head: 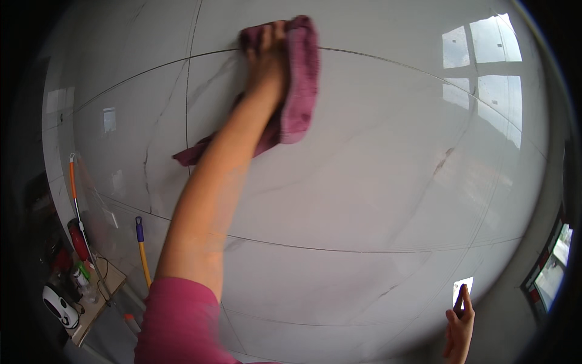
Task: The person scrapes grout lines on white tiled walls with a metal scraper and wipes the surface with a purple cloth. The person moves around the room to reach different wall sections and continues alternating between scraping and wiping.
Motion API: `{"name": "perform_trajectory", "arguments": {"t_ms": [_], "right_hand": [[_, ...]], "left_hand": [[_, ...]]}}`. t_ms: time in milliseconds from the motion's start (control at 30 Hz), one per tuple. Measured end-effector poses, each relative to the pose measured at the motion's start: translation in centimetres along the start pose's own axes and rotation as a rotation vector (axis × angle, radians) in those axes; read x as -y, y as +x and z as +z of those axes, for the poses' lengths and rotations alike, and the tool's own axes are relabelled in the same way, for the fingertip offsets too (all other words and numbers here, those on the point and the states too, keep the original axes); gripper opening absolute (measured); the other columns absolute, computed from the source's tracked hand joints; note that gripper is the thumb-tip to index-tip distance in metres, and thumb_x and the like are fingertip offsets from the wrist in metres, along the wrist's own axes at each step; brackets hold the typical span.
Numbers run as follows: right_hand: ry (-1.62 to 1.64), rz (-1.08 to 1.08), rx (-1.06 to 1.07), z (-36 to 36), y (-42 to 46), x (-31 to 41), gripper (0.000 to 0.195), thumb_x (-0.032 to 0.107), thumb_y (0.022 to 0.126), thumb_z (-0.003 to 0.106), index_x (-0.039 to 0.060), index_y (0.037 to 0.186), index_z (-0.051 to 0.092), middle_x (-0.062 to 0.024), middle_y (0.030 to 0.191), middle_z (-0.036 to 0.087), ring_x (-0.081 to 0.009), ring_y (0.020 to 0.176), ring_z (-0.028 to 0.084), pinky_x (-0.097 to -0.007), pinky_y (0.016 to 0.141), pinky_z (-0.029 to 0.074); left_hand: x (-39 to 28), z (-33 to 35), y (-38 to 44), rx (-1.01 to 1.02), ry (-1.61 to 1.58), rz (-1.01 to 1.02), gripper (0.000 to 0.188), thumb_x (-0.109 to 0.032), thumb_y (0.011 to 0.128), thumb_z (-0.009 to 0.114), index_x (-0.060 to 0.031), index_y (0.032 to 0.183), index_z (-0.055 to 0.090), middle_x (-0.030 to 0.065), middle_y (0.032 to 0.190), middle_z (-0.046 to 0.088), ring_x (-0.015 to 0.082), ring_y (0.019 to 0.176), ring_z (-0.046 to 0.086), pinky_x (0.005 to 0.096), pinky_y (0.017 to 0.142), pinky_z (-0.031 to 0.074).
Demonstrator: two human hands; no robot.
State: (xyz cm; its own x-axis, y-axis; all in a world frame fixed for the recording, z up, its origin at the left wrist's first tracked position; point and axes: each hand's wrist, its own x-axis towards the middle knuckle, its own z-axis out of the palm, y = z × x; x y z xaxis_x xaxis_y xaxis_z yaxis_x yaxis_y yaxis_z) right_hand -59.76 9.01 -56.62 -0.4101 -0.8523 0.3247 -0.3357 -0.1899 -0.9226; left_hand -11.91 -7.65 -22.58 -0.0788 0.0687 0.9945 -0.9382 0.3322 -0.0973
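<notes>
My left hand (268,59) presses a mauve cloth (302,86) flat against a glossy, grey-veined tiled wall (345,182). Its fingers point up the wall, and motion blurs them slightly. Part of the cloth hangs in a thick fold to the right of the hand; a thin corner trails down to the left behind my forearm. At the lower right is my right hand (460,321), its fingers raised close to the wall beside a bright white patch (458,287). No object shows in that hand, though some of its fingers are hidden.
At the lower left, a small table (97,314) holds a white-and-black appliance (60,305), bottles and other items. A pole with an orange grip (72,179) and a yellow pole with a purple grip (139,230) stand by the wall. A window (552,273) lies far right.
</notes>
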Motion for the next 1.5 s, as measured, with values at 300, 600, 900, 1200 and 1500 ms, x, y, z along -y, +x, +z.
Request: {"name": "perform_trajectory", "arguments": {"t_ms": [300, 600, 900, 1200, 1500], "right_hand": [[-0.065, -0.234, 0.164, 2.2, 0.8, 0.0, 0.083, -0.011, 0.069, 0.049, 0.0156, 0.146, 0.035, 0.0022, 0.058, 0.045, -0.0074, 0.034, 0.035, -0.0217, 0.031, 0.028], [-0.059, -0.068, 0.014, 2.1, -0.9, 4.0, 0.082, -0.014, 0.067, 0.049, 0.0118, 0.144, 0.039, -0.0052, 0.078, 0.061, -0.0068, 0.039, 0.042, -0.0202, 0.034, 0.032], [-0.33, -0.612, 0.291, 19.2, 1.2, 21.6, 0.076, -0.003, 0.074, 0.068, 0.0251, 0.14, 0.044, -0.0096, 0.073, 0.065, -0.0175, 0.055, 0.053, -0.0321, 0.061, 0.05], [-0.933, -0.835, 0.175, 29.1, 1.9, 37.6, 0.054, 0.03, 0.092, 0.058, 0.0272, 0.142, 0.039, -0.0107, 0.07, 0.064, -0.0207, 0.053, 0.06, -0.0342, 0.053, 0.051], [-0.881, -0.789, 0.081, 29.7, 2.2, 35.7, 0.059, 0.03, 0.09, 0.063, 0.0226, 0.143, 0.04, -0.0106, 0.071, 0.062, -0.0144, 0.047, 0.056, -0.0283, 0.047, 0.051]], "left_hand": [[-15.6, 3.9, -34.3, 0.83, -0.377, 1.036, 0.018, -0.019, 0.084, 0.054, -0.0156, 0.085, 0.071, -0.0031, 0.128, 0.057, 0.0107, 0.125, 0.046, 0.0421, 0.115, 0.022], [0.3, -2.1, -7.2, 0.141, 0.087, 0.51, 0.034, -0.005, 0.083, 0.05, -0.0149, 0.11, 0.068, 0.0071, 0.145, 0.042, 0.0235, 0.136, 0.035, 0.0522, 0.11, 0.025], [2.1, -6.8, -26.3, 0.379, -0.028, 0.419, 0.018, -0.017, 0.085, 0.058, -0.0171, 0.097, 0.071, 0.0046, 0.144, 0.042, 0.0234, 0.137, 0.034, 0.0528, 0.104, 0.035], [7.8, -11.3, -36.1, 0.494, -0.01, 0.378, 0.011, -0.023, 0.084, 0.062, -0.0188, 0.09, 0.07, 0.0002, 0.142, 0.045, 0.0194, 0.135, 0.035, 0.0511, 0.105, 0.036], [8.6, -11.7, -36.7, 0.393, -0.06, 0.298, 0.009, -0.026, 0.084, 0.064, -0.0192, 0.088, 0.07, 0.0003, 0.14, 0.048, 0.0192, 0.133, 0.039, 0.0526, 0.102, 0.037]]}}
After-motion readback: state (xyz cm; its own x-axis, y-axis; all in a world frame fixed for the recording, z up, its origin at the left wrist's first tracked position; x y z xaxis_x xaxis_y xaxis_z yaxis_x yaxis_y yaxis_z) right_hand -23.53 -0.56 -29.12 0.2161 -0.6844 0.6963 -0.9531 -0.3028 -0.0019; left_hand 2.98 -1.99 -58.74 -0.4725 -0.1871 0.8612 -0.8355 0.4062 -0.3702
